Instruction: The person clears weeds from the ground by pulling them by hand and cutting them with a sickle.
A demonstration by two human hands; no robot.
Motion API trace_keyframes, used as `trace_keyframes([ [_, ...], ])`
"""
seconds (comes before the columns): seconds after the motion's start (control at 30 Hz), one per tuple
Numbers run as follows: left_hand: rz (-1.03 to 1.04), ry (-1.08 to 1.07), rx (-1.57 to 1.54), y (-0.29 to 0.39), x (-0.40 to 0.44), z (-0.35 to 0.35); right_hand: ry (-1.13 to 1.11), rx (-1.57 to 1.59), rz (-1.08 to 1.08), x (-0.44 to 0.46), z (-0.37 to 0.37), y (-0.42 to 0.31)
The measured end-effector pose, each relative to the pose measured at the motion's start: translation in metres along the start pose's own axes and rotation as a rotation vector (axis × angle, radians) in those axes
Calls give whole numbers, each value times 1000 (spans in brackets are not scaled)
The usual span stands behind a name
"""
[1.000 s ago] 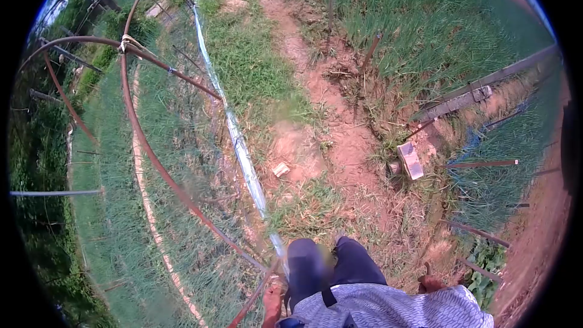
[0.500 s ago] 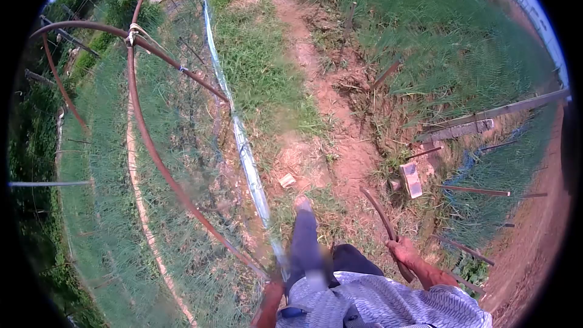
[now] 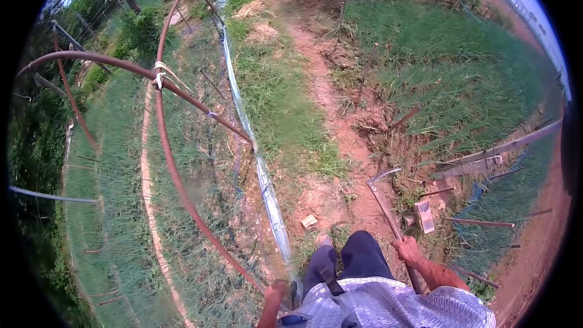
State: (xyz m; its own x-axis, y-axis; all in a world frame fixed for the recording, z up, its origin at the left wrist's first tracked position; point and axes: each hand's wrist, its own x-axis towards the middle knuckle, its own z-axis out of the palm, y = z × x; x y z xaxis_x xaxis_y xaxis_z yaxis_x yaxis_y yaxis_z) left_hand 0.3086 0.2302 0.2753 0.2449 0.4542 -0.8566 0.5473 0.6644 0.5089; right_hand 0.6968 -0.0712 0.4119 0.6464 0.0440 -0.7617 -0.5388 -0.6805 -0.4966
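Observation:
My right hand is wrapped round the wooden handle of a hoe, at the right of my body. The hoe's thin grey metal blade points up and forward over the dirt path. Its handle runs back beside my right leg. My left hand hangs low at my left side, near the foot of a brown curved hoop pole. Blur smears the left fingers, so what they hold, if anything, does not show.
A rolled plastic sheet runs along the left bed edge. A dirt path leads ahead beside grass. On the right stand a brick-like block, stakes and a wooden board. Green crops grow on both sides.
The view has tilted up and moved, so the hoops and path sit lower and further right. My right leg has come forward. The hoe's blade end now shows clearly.

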Motion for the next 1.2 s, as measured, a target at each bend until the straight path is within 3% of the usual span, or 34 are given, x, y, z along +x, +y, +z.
trace_keyframes([
  [0.07,17,3,-90,16,-8,1,-38,62,103,12,8,-23],
  [0.13,50,-7,-187,31,4,4,-32,-93,199,28,13,-34],
  [0.27,-56,34,90,22,11,5,-98,-129,182,61,17,-25],
  [0.33,-28,-7,341,23,17,14,-256,292,319,94,23,-6],
  [0.4,26,-51,591,27,20,27,-91,-208,280,113,32,-5],
  [0.43,51,-70,676,29,19,31,-144,-303,268,120,29,-18],
  [0.53,101,-123,855,46,21,41,-186,-446,342,128,28,-69],
  [0.6,159,-163,953,62,32,51,-259,-382,318,150,29,-74],
  [0.67,271,-200,1056,87,51,63,-192,-148,328,169,35,-77],
  [0.77,521,-225,1282,134,76,75,-239,-180,387,183,38,-115],
  [0.83,486,-195,1401,236,60,105,-290,-195,346,195,40,-125],
  [0.87,500,-190,1405,264,57,117,-287,-186,336,196,41,-141],
  [0.93,58,-10,898,299,47,139,-343,-534,263,190,43,-170],
  [1.03,80,16,825,335,31,163,-368,-688,230,196,49,-171],
  [1.13,183,-47,1001,320,54,154,-371,-784,200,199,49,-185],
  [1.2,197,-98,942,301,75,145,-397,-752,199,200,51,-183],
])
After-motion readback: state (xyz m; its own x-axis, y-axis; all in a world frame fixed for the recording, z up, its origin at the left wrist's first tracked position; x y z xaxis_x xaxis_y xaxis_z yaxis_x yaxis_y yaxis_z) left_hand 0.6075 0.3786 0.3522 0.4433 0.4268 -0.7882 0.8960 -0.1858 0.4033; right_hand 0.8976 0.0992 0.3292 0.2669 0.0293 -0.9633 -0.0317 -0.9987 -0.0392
